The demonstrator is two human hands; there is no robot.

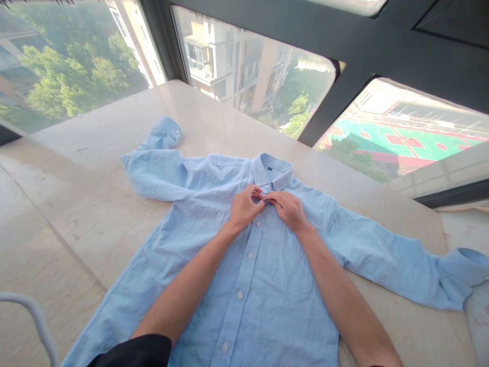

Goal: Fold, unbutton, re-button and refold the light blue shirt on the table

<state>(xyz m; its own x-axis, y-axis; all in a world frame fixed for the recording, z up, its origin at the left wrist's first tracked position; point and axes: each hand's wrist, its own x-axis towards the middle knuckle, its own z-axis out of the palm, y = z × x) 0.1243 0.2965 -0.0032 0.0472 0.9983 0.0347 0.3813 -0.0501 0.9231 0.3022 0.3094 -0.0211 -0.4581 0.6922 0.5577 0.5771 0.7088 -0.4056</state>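
Observation:
A light blue button-up shirt (288,250) lies front up, its collar (282,178) pointing away from me and both sleeves spread outward. Just below the collar, my left hand (246,205) pinches the edge of the front placket. My right hand (288,206) pinches the same edge from the other side, the fingertips of both hands nearly meeting. Whatever button sits between the fingers is hidden. Further down the placket, several white buttons, such as one button (240,295), show through their holes. A chest pocket (292,270) lies beside my right forearm.
The shirt rests on a pale stone-like ledge (49,183) with a seam at the left. Windows in dark frames (324,112) border the far side. A white cable or tube (36,316) curves in at lower left. At the right edge lies a pale patterned cloth (468,234).

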